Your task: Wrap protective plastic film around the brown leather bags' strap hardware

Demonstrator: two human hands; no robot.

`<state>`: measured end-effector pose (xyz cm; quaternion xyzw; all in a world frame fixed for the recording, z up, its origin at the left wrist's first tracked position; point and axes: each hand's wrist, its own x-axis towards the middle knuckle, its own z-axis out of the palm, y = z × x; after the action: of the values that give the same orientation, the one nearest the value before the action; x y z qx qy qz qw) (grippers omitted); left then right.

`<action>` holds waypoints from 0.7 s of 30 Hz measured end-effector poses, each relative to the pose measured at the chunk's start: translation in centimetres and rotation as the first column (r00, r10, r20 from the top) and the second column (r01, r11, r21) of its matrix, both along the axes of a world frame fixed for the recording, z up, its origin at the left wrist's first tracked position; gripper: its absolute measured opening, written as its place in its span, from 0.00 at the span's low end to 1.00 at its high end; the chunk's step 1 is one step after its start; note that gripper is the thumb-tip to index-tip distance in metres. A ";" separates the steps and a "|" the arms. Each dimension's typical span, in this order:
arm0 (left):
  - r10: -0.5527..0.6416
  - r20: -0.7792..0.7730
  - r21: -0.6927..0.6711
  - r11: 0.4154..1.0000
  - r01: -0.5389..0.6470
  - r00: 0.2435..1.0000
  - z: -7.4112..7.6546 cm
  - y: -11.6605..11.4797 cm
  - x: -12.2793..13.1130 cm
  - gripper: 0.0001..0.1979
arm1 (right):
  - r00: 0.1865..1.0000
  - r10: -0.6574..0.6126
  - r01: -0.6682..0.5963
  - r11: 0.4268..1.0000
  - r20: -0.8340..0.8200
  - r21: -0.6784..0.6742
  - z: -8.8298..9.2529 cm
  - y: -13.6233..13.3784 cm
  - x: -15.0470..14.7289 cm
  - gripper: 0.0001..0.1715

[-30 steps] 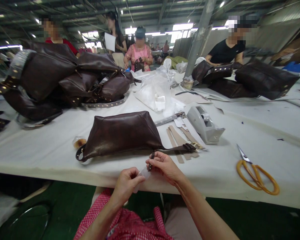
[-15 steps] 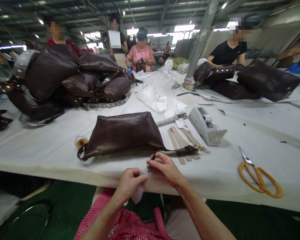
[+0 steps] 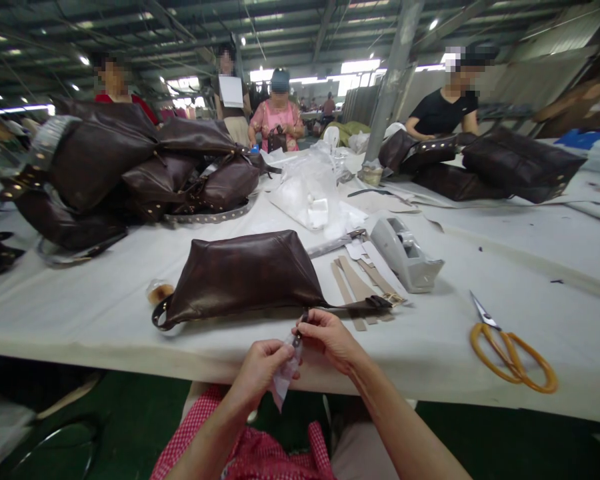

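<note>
A dark brown leather bag point(image 3: 245, 272) lies on its side at the table's front edge. From its near edge a small dark zipper pull point(image 3: 298, 335) extends toward me; whether it is leather cannot be made out. My right hand point(image 3: 329, 338) pinches this pull between thumb and fingers. Close beside it, my left hand point(image 3: 260, 367) is closed on a thin, whitish piece of tissue paper point(image 3: 283, 381), whose upper part meets the lower end of the pull. The bag's strap with a brass buckle point(image 3: 393, 299) stretches off to the right.
Orange-handled scissors point(image 3: 513, 353) lie at the right. A grey tape dispenser point(image 3: 405, 257) stands behind beige strips point(image 3: 353, 280). More brown bags point(image 3: 105, 153) are heaped at the left, others point(image 3: 520, 163) at the right. Clear plastic wrapping point(image 3: 313, 183) lies mid-table. Several people work across the table.
My left hand has brought the tissue paper up against the lower end of the pull; before, they were slightly apart. My right hand keeps its pinch. The view has shifted slightly.
</note>
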<state>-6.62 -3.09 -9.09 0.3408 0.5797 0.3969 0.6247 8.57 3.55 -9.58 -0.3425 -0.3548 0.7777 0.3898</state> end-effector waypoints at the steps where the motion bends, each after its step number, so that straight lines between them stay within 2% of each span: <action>1: 0.000 -0.009 0.011 1.000 0.000 1.000 -0.1 0.0 0.0 0.22 | 1.000 -0.004 0.004 1.000 -0.002 -0.002 0.1 0.0 0.0 0.21; 10: 0.027 0.046 0.048 0.998 -0.029 0.999 0.0 0.3 0.6 0.25 | 1.000 -0.011 0.011 0.999 0.003 0.048 -0.1 0.0 -0.1 0.20; 14: -0.035 0.097 0.059 0.998 0.030 0.995 -0.1 0.7 0.8 0.26 | 1.000 0.008 -0.009 1.000 0.026 0.026 -0.1 0.1 -0.1 0.19; 17: -0.062 0.137 0.094 0.994 0.049 0.989 -0.2 1.3 0.9 0.25 | 1.000 0.020 -0.020 1.000 0.020 0.009 -0.2 0.1 -0.1 0.21; 21: -0.033 0.168 0.116 0.993 0.014 0.985 0.3 2.2 1.2 0.24 | 0.999 0.039 -0.039 0.999 -0.009 0.027 -0.3 0.1 -0.2 0.25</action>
<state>-5.46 -0.87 -8.82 0.3478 0.4966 0.4496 0.6559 8.36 3.65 -9.89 -0.3265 -0.3698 0.7820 0.3810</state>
